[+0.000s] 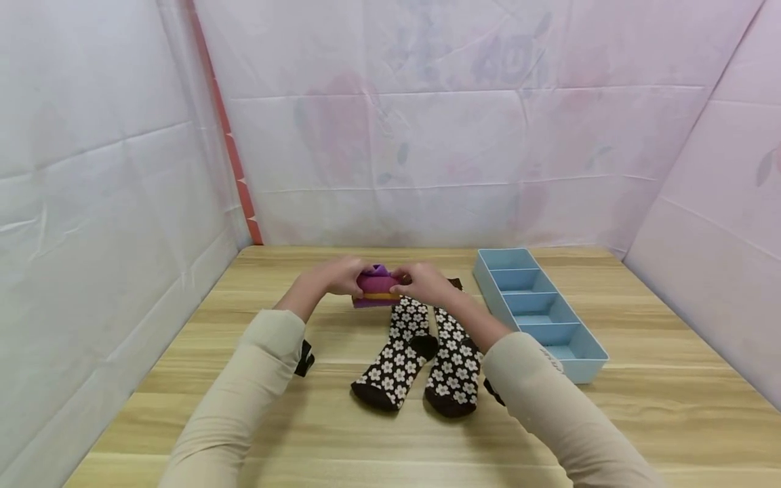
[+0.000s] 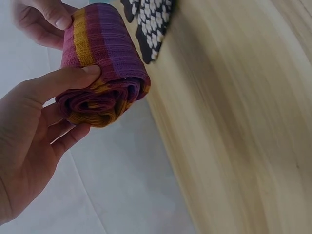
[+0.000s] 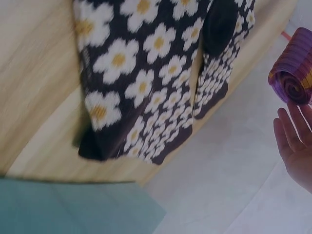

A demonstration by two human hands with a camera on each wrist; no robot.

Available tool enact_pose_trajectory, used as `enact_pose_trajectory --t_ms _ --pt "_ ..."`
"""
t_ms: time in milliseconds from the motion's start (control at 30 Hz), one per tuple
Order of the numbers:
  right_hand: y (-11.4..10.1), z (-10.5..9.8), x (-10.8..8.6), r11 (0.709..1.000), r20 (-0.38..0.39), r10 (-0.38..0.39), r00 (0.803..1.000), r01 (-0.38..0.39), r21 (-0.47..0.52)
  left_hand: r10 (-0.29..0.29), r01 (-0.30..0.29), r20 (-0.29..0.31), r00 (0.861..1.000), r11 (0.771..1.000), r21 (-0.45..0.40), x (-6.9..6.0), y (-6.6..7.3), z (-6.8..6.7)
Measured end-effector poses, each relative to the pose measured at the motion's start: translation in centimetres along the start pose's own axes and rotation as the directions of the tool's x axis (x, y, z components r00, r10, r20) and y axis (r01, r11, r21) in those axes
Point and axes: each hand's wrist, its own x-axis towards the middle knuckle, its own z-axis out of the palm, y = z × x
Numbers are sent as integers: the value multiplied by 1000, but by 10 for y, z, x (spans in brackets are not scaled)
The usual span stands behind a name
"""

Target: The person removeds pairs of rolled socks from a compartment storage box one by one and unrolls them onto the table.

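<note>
A rolled-up pair of striped socks [image 1: 379, 286] in maroon, purple and yellow is held above the far part of the table. My left hand [image 1: 344, 274] grips one end, and the left wrist view shows its thumb on top of the roll [image 2: 105, 53] and its fingers beneath the spiral end. At the other end, my right hand [image 1: 424, 283] pinches the roll between thumb and fingers; only part of this hand [image 3: 300, 151] shows in the right wrist view. Below lie two black socks with white flowers, the left one [image 1: 396, 366] and the right one [image 1: 454, 369], side by side and flat.
A light blue box [image 1: 586, 369] with several compartments stands on the wooden table [image 1: 329, 434], right of the flowered socks. White sheeting [image 1: 439, 217] hangs behind the table and at both sides. Black pieces [image 1: 304, 359] show beside the sleeves.
</note>
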Motion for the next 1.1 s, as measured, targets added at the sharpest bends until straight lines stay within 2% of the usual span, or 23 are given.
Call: enact_pose_trajectory --t_ms 233,367,600,800,967,1100 --pt "-10 18 9 997 32 17 999 -15 -81 0 0 -5 1000 1000 19 -8 -13 9" --pt "-13 30 14 990 67 15 998 -5 -138 -3 3 -4 1000 999 42 -10 -23 19" --pt "-19 46 17 987 140 23 990 0 -161 -23 24 -5 1000 999 41 -16 -37 38" --pt "-20 51 12 986 134 26 991 -3 -168 -55 54 5 998 995 83 -18 -36 46" --pt "-20 51 10 986 128 7 992 14 -166 -118 118 10 993 993 7 -19 -30 43" --pt "-20 51 9 983 131 -22 991 45 -176 -169 168 -17 986 984 -54 -21 -27 40"
